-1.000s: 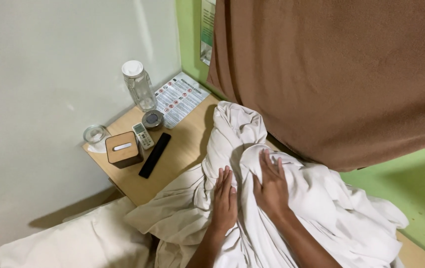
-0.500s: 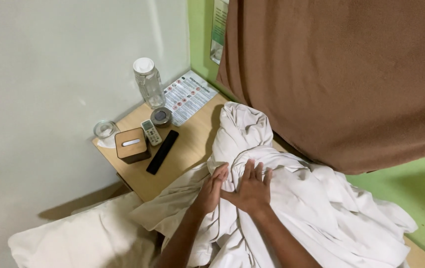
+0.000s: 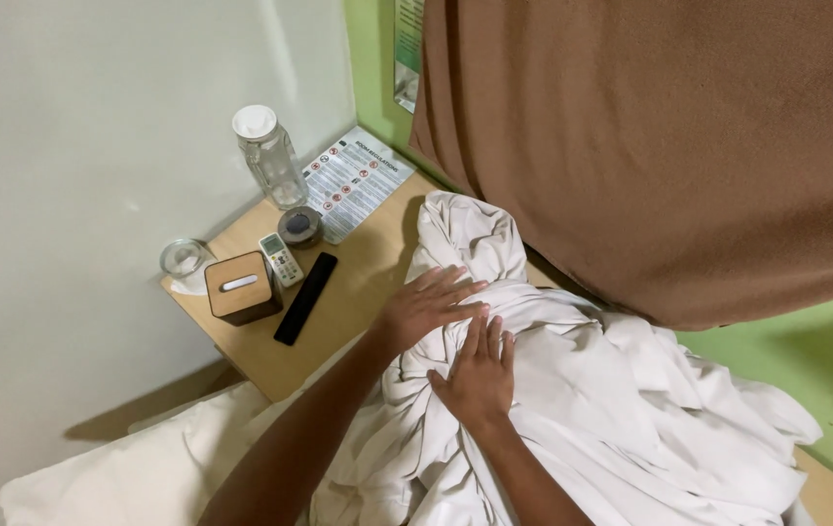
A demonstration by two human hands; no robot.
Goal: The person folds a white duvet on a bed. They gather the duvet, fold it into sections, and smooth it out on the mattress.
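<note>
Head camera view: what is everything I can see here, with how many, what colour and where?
bed sheet: one, white, crumpled, heaped over the table's right end
table: one, light wood, against the wall
bottle: one, clear, white cap, table's back
leaflet: one, white, laminated, beside the bottle
glass: one, clear, table's left corner
tissue box: one, wooden
small remote: one, white
long remote: one, black
round dish: one, dark
curtain: one, brown, upper right
pillow: one, white, lower left
left hand: flat on the sheet
right hand: flat on the sheet
</note>
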